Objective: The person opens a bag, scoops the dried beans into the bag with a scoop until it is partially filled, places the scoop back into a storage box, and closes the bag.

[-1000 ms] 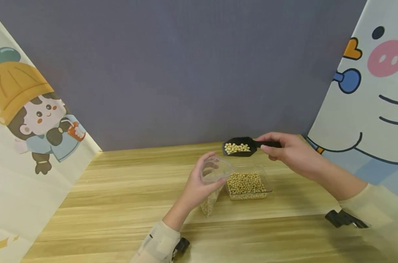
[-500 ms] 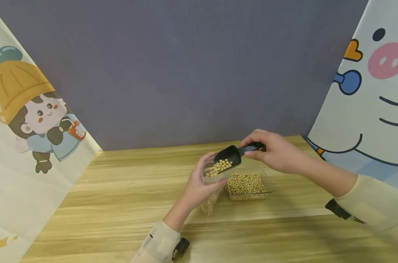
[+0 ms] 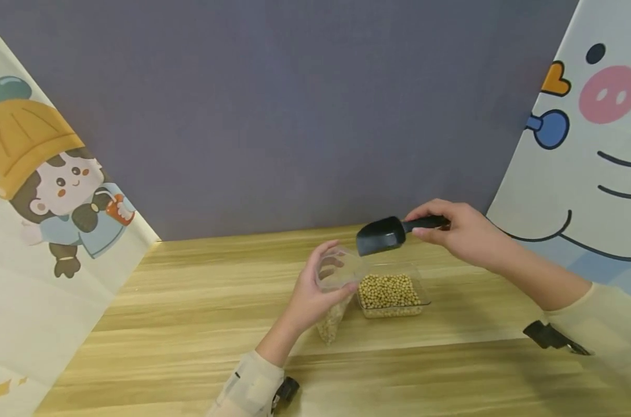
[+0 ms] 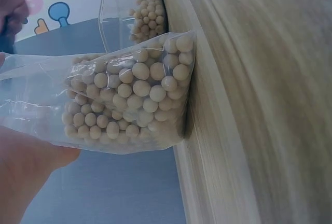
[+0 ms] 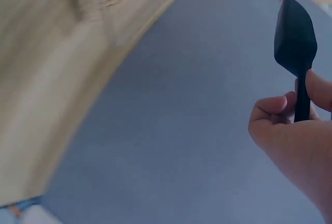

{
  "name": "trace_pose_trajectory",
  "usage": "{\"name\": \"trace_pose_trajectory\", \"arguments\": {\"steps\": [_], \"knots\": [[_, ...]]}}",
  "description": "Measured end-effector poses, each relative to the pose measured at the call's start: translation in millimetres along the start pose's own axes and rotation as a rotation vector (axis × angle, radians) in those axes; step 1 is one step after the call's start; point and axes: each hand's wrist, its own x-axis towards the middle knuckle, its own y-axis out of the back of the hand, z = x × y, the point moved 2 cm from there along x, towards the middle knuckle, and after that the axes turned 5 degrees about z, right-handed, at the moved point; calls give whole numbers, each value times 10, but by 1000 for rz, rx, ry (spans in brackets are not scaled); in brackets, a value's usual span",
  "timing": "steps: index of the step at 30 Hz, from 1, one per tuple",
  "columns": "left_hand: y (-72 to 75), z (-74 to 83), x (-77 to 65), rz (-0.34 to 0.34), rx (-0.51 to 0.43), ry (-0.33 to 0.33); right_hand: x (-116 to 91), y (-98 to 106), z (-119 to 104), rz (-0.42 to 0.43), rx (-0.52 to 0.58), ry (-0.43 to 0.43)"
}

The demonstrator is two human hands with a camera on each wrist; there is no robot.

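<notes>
My left hand [image 3: 305, 295] holds a clear plastic bag [image 4: 31, 86] at its mouth, thumb and fingers curled round the spread opening. Soybeans [image 4: 140, 86] fill the lower part of the bag, whose bottom is right at the tabletop in the left wrist view. With the thumb and fingers of my right hand [image 3: 469, 237] I grip a black scoop [image 3: 382, 236] by its handle. The scoop is raised up and to the right of the bag's mouth, and no beans show in it.
A clear rectangular container [image 3: 423, 285] of soybeans stands on the wood-grain table [image 3: 190, 324], just right of the bag and below the scoop. A grey panel [image 3: 294, 116] rises behind the table, with printed cartoon panels on both sides.
The scoop came left over the bag, tipped, and its soybeans slid into the mouth. Now it has moved back up and right without beans. My left hand has stayed in place.
</notes>
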Motion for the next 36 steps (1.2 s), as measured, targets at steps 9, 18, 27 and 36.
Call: {"name": "trace_pose_trajectory", "arguments": {"steps": [9, 18, 27, 36], "knots": [[0, 20, 9, 0, 8, 11, -157, -331, 990, -17, -22, -101], [3, 14, 3, -14, -18, 28, -198, -614, 997, 11, -97, 28], [3, 15, -3, -14, -16, 22, -176, -780, 952, -6, -48, 27], [-3, 12, 4, -6, -6, 28, -203, -968, 938, -43, 92, -6]]}}
